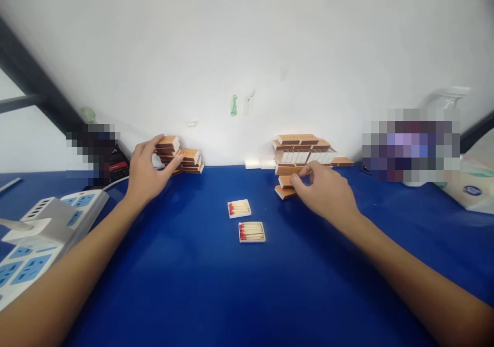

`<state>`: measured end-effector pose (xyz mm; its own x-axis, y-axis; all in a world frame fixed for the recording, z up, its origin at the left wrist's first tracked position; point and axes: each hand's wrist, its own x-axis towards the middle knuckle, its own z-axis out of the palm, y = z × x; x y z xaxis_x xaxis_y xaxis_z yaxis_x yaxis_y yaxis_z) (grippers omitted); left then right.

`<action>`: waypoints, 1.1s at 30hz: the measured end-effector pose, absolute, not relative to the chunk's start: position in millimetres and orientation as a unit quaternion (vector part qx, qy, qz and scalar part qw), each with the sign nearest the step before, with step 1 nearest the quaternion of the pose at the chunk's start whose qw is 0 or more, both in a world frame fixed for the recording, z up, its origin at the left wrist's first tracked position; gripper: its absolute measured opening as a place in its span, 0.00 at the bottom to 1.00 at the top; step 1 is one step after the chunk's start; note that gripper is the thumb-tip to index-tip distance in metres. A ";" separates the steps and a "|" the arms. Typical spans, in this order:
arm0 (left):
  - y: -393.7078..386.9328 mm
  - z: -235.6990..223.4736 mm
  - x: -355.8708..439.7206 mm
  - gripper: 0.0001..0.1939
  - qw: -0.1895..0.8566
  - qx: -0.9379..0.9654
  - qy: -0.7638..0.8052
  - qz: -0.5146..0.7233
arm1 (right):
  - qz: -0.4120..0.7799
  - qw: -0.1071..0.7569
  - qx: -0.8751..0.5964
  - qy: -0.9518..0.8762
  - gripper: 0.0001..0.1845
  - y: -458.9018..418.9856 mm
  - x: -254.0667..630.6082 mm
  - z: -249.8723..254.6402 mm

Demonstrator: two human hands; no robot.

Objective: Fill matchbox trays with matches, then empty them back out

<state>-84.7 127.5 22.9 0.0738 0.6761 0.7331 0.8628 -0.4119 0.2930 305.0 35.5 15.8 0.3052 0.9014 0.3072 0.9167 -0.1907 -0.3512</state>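
Note:
My left hand [147, 169] grips the side of a stack of orange matchboxes [178, 157] at the back left, by the wall. My right hand [326, 190] pinches a small stack of orange matchboxes [284, 186] that lies in front of a larger pile of matchboxes [304, 151] at the back right. Two open white trays of red-tipped matches, one [239, 208] behind the other [252, 231], lie on the blue table [193, 285] between my hands.
A white and blue power strip [42, 233] with a plug sits at the left edge. A tissue pack [469, 190] lies at the far right. Two white empty trays [259, 163] rest by the wall. A white wall rises right behind the table.

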 end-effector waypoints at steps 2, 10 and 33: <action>127.9 22.3 -79.2 0.32 0.108 -0.697 -0.552 -0.444 | -0.020 0.250 -0.761 -0.598 0.11 35.2 304.8 14.6; 133.1 28.0 -74.9 0.23 0.127 -0.659 -0.571 -0.473 | -0.010 0.278 -0.744 -0.608 0.10 32.9 302.3 16.0; 77.0 -2.3 -14.6 0.23 0.059 -0.795 -0.509 -0.325 | -0.051 0.334 -0.655 -0.676 0.15 20.4 285.3 5.8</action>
<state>-14.6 77.0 -2.3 0.2710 0.7708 0.5766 0.8477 -0.4748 0.2364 285.3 20.4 5.8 0.0814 0.8517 0.5176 0.9193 0.1365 -0.3691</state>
